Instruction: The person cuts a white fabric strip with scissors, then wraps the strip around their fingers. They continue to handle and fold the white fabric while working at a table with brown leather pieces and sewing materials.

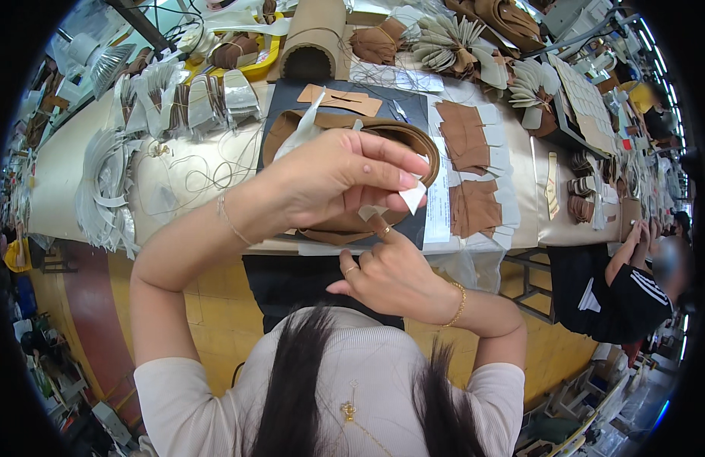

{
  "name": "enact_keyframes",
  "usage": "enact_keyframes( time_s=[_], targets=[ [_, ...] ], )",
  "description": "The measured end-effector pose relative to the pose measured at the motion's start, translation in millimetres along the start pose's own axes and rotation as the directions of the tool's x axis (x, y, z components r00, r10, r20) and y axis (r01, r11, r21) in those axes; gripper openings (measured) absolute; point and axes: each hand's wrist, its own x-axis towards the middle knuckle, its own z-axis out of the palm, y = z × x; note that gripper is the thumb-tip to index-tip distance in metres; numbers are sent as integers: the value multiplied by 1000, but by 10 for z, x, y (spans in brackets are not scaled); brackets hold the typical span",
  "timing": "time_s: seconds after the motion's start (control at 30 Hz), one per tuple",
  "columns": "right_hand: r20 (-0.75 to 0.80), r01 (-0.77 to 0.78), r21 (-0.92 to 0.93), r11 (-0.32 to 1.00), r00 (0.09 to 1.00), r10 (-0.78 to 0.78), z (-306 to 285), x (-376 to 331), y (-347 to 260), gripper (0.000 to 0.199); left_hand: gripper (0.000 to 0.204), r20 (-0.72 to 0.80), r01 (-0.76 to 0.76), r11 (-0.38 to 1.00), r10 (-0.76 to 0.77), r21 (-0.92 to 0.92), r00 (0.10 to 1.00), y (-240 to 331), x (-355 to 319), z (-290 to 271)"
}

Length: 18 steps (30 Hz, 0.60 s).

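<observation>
My left hand (345, 175) is raised over the bench, thumb and fingers pinched on a small white backing-paper piece (413, 198) with a pointed corner. Just below it, my right hand (394, 276) points its index finger up toward a second pale scrap (372, 212) under the left palm. Its thumb stands apart and no object shows in its grasp. Behind both hands, a coiled brown leather-like strip (426, 146) lies on a dark board (280, 103). A white strip (298, 135) sticks out of the coil, partly covered by my left hand.
Brown cut pieces (461, 137) on white backing lie right of the board. Bundled pieces (208, 99) and white strips (105, 190) occupy the left. A brown roll (314, 38) is at the back, near a pen (400, 111). A co-worker (623, 293) is at the far right.
</observation>
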Motion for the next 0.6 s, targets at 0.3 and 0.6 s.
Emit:
enact_keyframes(
  time_s=[0.3,0.6],
  targets=[
    [-508,426,446,787,845,-170,-349,-131,135,62,43,64,218,973,-223,81,973,-231,-86,-258],
    [-624,665,744,-66,727,286,-160,-201,337,59,56,27,-393,816,422,424,906,-503,-108,-74]
  ],
)
